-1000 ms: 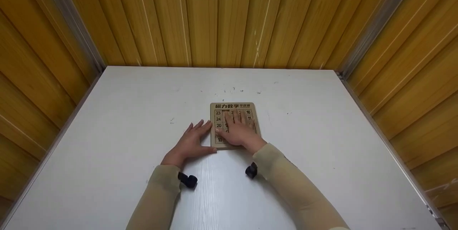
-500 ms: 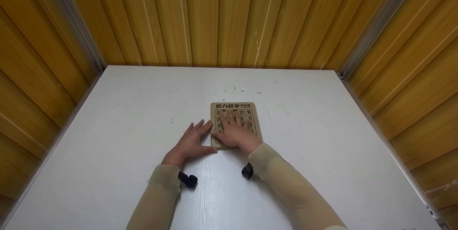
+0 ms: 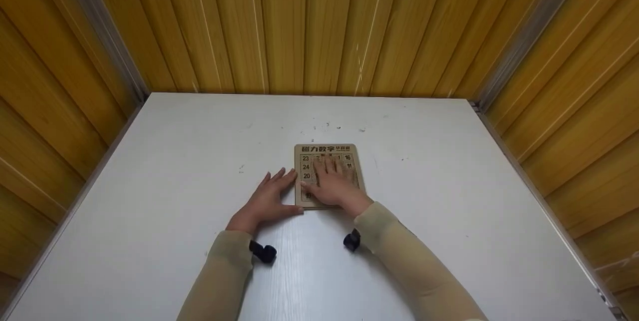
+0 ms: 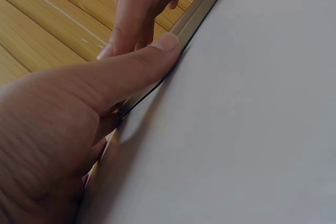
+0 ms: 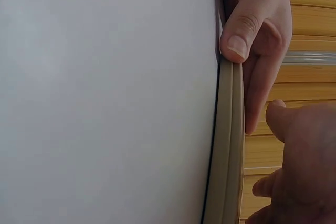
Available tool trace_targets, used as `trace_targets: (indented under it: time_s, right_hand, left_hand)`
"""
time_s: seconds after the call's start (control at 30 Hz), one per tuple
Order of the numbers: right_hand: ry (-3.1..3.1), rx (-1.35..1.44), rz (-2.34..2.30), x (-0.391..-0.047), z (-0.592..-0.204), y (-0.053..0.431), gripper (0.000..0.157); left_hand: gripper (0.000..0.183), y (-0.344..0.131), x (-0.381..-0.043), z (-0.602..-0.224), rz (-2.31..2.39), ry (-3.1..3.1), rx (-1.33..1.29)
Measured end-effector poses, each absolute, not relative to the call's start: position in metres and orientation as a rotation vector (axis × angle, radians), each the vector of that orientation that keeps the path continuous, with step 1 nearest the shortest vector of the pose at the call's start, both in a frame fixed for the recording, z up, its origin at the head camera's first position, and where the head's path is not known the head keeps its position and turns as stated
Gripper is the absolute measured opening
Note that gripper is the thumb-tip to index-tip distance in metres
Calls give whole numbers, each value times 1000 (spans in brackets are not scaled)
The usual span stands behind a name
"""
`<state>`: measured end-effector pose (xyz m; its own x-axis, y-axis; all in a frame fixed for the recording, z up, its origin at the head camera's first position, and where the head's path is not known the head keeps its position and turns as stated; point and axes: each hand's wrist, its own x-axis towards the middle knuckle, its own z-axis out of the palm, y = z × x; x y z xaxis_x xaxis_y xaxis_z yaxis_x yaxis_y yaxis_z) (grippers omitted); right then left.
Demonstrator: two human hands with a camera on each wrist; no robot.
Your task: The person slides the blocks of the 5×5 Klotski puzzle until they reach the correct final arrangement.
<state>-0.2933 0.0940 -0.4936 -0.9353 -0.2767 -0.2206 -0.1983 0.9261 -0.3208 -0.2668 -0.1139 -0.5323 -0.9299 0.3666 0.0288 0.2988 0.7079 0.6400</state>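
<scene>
A wooden number slide puzzle (image 3: 298, 161) lies flat on the white table, with printed characters along its far edge and numbered tiles below them. My right hand (image 3: 337, 187) is spread over the tiles, its fingers pointing away from me and hiding much of the grid. Beside the near left corner, my left hand (image 3: 267, 200) has its fingers straight against the left side and its thumb at the near edge. In the left wrist view the left thumb (image 4: 131, 72) touches the board's edge (image 4: 198, 17). The right wrist view shows the right hand (image 5: 310, 161) above the board, fingertips out of view.
The white table (image 3: 199, 136) extends around the puzzle, with small dark marks beyond it. Yellow wood-look panels (image 3: 279, 26) stand behind the table and at both sides. A small black camera (image 3: 263, 252) sits at the left wrist, another black camera (image 3: 352, 241) at the right.
My right hand shifted slightly left and toward me, then back right over the tiles. Tiles and the gaps in the top row have shifted. My left hand stays in place.
</scene>
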Motion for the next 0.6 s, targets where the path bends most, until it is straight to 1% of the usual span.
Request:
trace_targets:
  time_s: [0.27, 0.6]
  right_hand:
    - [2855, -256, -430, -297, -493, 110, 89]
    - [2854, -258, -375, -294, -493, 105, 88]
  left_hand:
    - [102, -116, -267, -530, 1030, 2820, 547]
    - [102, -115, -267, -533, 1047, 2809, 515]
